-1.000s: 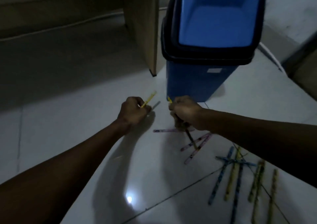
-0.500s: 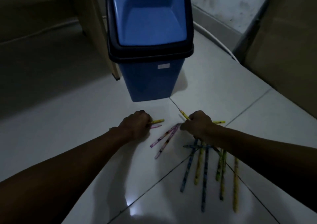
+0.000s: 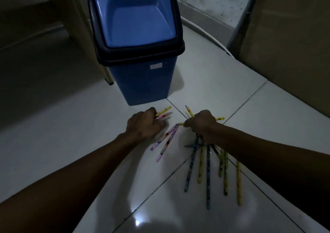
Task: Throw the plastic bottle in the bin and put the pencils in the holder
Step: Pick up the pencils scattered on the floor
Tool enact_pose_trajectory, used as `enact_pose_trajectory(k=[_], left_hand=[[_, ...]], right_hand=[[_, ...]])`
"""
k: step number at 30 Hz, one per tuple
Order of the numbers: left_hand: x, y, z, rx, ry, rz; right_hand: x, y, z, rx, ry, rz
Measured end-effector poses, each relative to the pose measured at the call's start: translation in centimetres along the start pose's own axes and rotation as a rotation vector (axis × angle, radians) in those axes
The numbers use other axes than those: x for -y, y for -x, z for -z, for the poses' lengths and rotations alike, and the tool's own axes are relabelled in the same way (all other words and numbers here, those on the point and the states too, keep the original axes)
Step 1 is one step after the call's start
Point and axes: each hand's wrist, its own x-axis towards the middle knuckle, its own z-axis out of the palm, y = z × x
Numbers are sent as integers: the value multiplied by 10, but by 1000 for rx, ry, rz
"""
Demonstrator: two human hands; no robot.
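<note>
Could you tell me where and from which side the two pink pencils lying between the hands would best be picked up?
The two pink pencils lie flat on the tiled floor, nearly parallel, upper ends touching near the right hand. I would probably pinch them together near those joined upper ends, coming down from above, fingers across the shafts. The left hand, already shut on pencils, sits closest.

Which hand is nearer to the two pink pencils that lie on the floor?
The left hand. The two pink pencils lie just beside it, toward the person. The right hand is on their other side, slightly farther, near only their far tips.
</note>
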Motion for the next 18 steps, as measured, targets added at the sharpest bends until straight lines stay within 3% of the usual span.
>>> enact_pose_trajectory(k=[10,14,18], left_hand=[[-13,3,-25,134,-15,50],[-9,4,-17,188,0,113],[4,14,-3,112,178,164]], right_hand=[[-8,7,17,4,-41,-25],[-6,10,2,64,55,5],[0,3,-26,22,231,52]])
